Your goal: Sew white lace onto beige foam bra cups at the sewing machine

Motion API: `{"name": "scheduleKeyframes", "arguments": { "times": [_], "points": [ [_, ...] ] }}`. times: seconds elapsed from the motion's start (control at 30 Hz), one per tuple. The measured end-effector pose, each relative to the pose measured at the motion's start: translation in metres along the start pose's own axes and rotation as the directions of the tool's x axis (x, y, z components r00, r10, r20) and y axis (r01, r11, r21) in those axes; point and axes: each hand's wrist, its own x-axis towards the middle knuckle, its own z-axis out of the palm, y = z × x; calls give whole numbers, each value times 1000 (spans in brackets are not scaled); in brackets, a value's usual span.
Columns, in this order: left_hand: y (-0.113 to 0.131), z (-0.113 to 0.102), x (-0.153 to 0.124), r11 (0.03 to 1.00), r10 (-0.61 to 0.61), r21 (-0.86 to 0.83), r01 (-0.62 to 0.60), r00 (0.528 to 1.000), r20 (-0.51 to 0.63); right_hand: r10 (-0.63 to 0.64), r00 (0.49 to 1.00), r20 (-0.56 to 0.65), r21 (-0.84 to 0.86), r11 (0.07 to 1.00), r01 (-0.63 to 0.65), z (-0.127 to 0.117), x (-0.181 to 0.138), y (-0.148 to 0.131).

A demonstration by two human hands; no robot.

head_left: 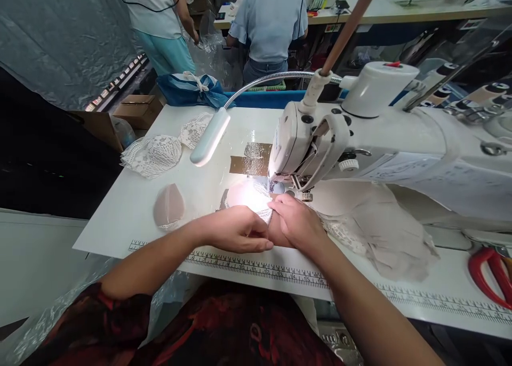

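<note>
A pale bra cup with lace trim (250,195) lies under the sewing machine's needle (270,185), partly washed out by glare. My right hand (298,219) pinches its near right edge between thumb and finger, just in front of the presser foot. At the cup's near side, my left hand (238,229) curls its fingers against the fabric with the thumb pointing right; its exact grip is partly hidden. Beige fabric with lace (384,232) lies to the right, beneath the machine arm (396,136).
White lace cups (152,155) and a beige cup (168,206) lie on the left tabletop. A lamp (210,137) hangs over it. Red-handled scissors (490,275) rest at far right. A printed ruler (256,267) follows the front edge. Two people (268,30) are behind.
</note>
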Motion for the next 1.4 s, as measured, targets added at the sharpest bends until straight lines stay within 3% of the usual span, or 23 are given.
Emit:
{"name": "scheduleKeyframes", "arguments": {
  "times": [0.03,0.1,0.17,0.23,0.37,0.5,0.77,1.07,1.4],
  "points": [
    [-1,-8,-5,993,50,-105,-48,999,20,0,1000,-1,-9,1000,0,0,0,0],
    [-7,-16,-7,983,57,-167,-78,990,-125,-8,1000,-7,-21,1000,8,2,0,2],
    [-17,-13,-1,997,23,-63,-50,931,-365,-15,1000,-15,-26,1000,15,4,0,3],
    [-30,0,10,995,62,101,-14,870,-489,-15,1000,-26,-29,999,14,6,-1,4],
    [-52,28,27,918,149,393,55,871,-469,-37,997,-71,-108,994,29,9,-3,3],
    [-68,31,34,861,197,502,80,857,-475,-13,996,-90,-181,983,-3,11,-1,2],
    [-88,12,47,841,343,538,-48,817,-463,43,982,-186,-181,980,-78,18,6,2],
    [-92,10,51,841,383,534,-89,796,-469,37,985,-166,-192,979,-69,21,4,3],
    [-91,11,50,873,238,487,32,843,-483,14,982,-188,-159,986,-45,20,3,5]
  ]
}}
